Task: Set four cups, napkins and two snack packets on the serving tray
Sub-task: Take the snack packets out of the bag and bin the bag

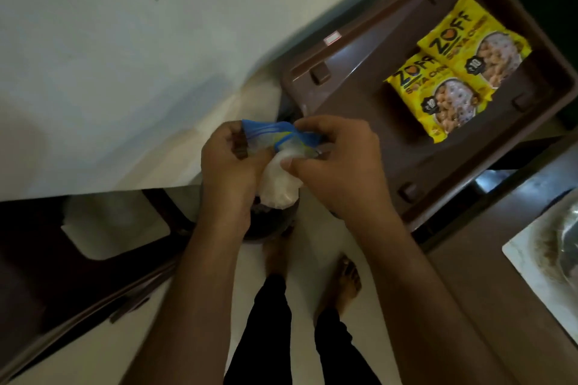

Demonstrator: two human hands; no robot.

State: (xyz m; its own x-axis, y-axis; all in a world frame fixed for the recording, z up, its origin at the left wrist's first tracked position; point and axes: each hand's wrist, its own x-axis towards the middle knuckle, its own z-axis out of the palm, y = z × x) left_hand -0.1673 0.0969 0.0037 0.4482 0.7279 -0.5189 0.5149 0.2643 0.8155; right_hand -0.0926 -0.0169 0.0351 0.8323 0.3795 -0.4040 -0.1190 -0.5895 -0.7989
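In the middle of the frame, the left hand (231, 166) grips a blue-topped clear plastic pack of white napkins (280, 180), and the right hand (331, 162) pinches its opening. Two yellow snack packets (456, 72) lie on the brown plastic serving tray (359, 97), upper right. Better to hold the pack firmly and pull napkins slowly, so they do not tear.

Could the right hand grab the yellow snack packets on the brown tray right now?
Probably not yet. The right hand is busy pinching the white napkins in the blue-topped bag. Nothing covers the packets, so once free, it likely could.
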